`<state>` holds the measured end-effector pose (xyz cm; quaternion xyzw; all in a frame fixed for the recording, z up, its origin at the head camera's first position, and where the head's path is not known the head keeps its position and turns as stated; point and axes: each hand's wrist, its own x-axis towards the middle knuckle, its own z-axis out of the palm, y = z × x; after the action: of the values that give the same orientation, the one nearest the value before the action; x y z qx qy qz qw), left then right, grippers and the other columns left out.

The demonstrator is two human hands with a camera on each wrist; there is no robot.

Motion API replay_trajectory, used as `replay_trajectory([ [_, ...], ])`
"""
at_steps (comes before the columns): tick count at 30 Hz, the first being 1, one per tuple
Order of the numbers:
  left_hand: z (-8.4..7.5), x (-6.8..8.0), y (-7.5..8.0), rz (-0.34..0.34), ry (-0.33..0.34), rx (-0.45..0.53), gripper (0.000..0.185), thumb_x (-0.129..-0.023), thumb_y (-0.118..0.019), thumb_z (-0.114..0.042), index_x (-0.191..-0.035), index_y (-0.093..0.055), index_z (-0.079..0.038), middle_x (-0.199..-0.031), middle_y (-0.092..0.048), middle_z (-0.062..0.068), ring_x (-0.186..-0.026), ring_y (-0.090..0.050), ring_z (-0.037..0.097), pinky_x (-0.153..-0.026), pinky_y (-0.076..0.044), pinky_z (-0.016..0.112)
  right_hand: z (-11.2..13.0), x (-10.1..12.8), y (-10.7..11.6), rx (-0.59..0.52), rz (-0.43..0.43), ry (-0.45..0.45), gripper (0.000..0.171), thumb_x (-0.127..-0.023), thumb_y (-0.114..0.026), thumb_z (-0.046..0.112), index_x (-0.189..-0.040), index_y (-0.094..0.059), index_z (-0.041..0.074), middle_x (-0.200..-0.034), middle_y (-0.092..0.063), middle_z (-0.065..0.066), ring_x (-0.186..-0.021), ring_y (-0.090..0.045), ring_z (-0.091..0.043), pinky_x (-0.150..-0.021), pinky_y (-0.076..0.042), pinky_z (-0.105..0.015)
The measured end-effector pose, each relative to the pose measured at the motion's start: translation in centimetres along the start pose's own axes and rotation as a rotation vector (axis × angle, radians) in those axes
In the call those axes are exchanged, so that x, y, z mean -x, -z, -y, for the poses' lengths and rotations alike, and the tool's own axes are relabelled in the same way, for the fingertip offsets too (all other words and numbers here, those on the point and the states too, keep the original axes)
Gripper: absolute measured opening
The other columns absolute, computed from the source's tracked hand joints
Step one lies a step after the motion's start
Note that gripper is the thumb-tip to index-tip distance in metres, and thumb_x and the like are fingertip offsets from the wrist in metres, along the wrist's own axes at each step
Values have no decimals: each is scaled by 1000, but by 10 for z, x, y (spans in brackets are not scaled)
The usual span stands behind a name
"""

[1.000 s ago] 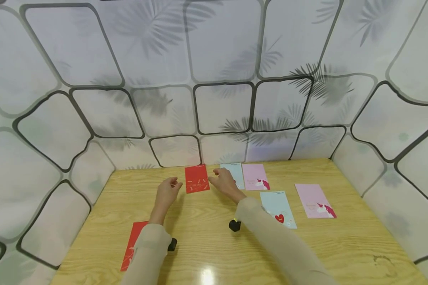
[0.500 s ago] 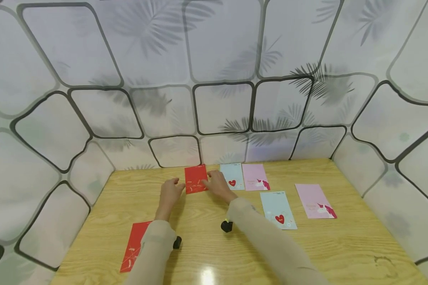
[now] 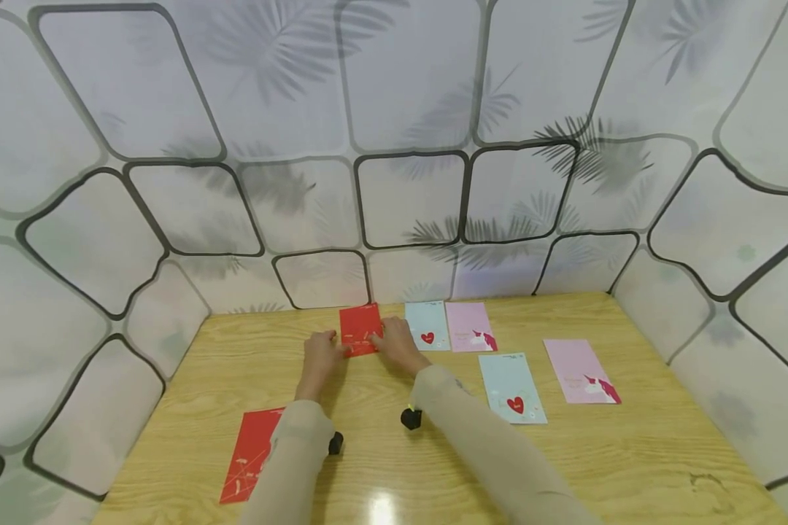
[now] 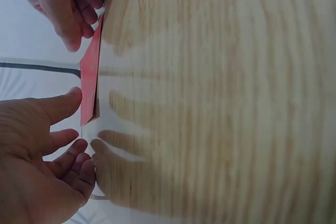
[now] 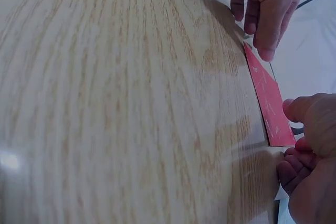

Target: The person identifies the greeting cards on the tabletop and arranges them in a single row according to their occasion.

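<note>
A red card point(image 3: 361, 328) with pale markings lies at the back of the table, between my two hands. My left hand point(image 3: 320, 359) is at its left edge, fingers loosely bent and thumb extended toward the card. My right hand point(image 3: 399, 343) is at the right edge; its thumb overlaps the card in the head view. In the right wrist view the right fingertips point(image 5: 294, 169) sit right at the card's near corner. From the left wrist view, the red card point(image 4: 90, 77) lies flat on the wood, with a gap between left thumb and fingers.
Blue heart card point(image 3: 427, 326) and pink unicorn card point(image 3: 471, 326) lie side by side right of the red one. Closer in are another blue card point(image 3: 512, 386), another pink card point(image 3: 581, 370) and a red card point(image 3: 252, 452) partly under the left sleeve. A patterned cloth point(image 3: 407, 204) walls the back.
My right hand has moved left from the blue card to the red card's right edge, uncovering the blue card's heart. My left hand has moved right to the red card's left edge.
</note>
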<state>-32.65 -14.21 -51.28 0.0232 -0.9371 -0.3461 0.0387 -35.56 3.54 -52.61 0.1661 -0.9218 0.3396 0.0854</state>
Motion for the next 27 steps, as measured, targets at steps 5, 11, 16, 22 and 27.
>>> replay_trajectory([
  [5,-1,3,-4,8,4,-25,52,-92,-78,-16,-133,-62,12,-130,-56,37,-127,-46,55,-112,-37,56,1,2,-3,4,26,-59,11,-93,-73,9,-90,-69,-1,-88,-61,-11,-95,-56,-29,-84,-48,-41],
  [11,-1,4,-8,29,5,-62,57,-93,-77,-21,-136,-59,11,-133,-50,35,-127,-43,51,-110,-39,56,6,5,-2,81,92,-133,31,-95,-74,14,-115,-69,-9,-116,-57,-22,-112,-53,-34,-97,-48,-43],
  [16,1,2,-11,35,5,-86,59,-90,-80,-21,-136,-59,11,-132,-50,35,-125,-45,51,-107,-41,56,10,6,0,176,133,-116,23,-96,-75,18,-91,-68,-4,-105,-57,-18,-105,-55,-32,-91,-50,-40],
  [22,1,0,-8,58,-2,-129,59,-90,-80,-21,-136,-59,10,-131,-51,34,-123,-45,50,-105,-41,55,12,7,0,258,188,-84,29,-101,-70,25,-86,-69,0,-99,-55,-12,-96,-53,-26,-86,-49,-35],
  [27,1,2,-3,70,-35,-149,60,-87,-84,-21,-133,-61,11,-127,-53,34,-120,-47,49,-102,-43,56,14,9,1,228,211,-103,27,-100,-70,25,-94,-69,-1,-97,-50,-9,-92,-48,-23,-82,-46,-33],
])
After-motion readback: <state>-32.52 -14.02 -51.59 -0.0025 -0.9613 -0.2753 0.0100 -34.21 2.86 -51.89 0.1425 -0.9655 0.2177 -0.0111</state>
